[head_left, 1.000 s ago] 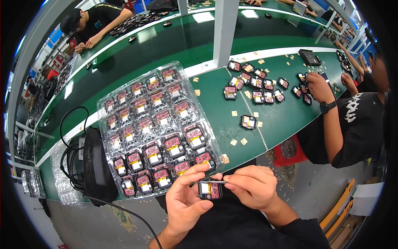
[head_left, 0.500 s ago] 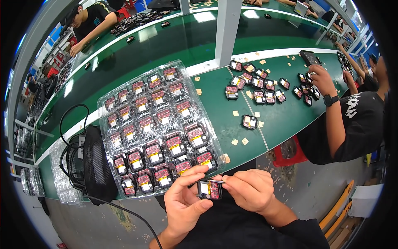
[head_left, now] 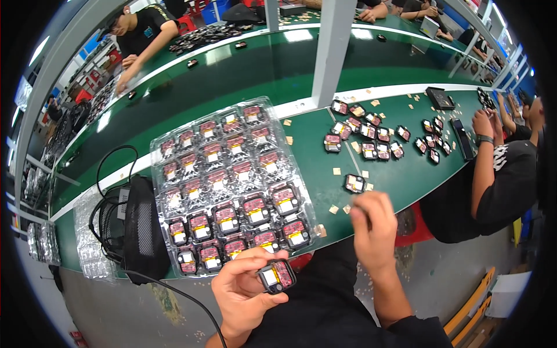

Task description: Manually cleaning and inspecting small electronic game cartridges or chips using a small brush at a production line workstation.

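Compared with the earlier frame, the right hand (head_left: 374,226) is withdrawn from the black-cased electronic module (head_left: 277,276) and is raised at the table edge, near a lone module (head_left: 354,183). The held module is now tilted. It is gripped at its edges between the thumb and fingers of the left hand (head_left: 241,293), circuit side up, in front of the clear blister tray (head_left: 287,174). The right fingers are curled and blurred; whether anything is gripped there cannot be told. The green worktable (head_left: 394,194) is flanked by a grey post (head_left: 331,52).
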{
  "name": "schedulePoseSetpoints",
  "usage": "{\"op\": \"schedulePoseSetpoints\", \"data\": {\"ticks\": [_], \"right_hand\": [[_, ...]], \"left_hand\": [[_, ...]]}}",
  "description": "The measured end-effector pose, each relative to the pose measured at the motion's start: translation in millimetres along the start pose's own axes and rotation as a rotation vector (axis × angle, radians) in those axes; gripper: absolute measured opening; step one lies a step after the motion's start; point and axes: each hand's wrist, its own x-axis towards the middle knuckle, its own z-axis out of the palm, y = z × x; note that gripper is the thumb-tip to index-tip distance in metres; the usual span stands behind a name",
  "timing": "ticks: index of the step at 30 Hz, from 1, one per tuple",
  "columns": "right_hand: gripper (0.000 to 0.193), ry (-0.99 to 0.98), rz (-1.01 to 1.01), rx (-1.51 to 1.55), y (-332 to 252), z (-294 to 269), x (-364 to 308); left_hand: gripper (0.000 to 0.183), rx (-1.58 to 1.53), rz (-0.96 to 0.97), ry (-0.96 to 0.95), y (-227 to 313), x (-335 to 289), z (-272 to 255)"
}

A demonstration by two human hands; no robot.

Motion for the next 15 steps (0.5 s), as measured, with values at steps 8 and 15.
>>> {"op": "schedulePoseSetpoints", "data": {"ticks": [8, 15], "right_hand": [[0.045, -0.161, 0.227, -0.363, 27, 6, 6], [0.039, -0.112, 0.212, -0.329, 32, 11, 2]], "left_hand": [[0.047, 0.917, 0.424, 0.421, 34, 34, -42], [0.024, 1.426, 0.286, 0.516, 48, 62, -89]]}}
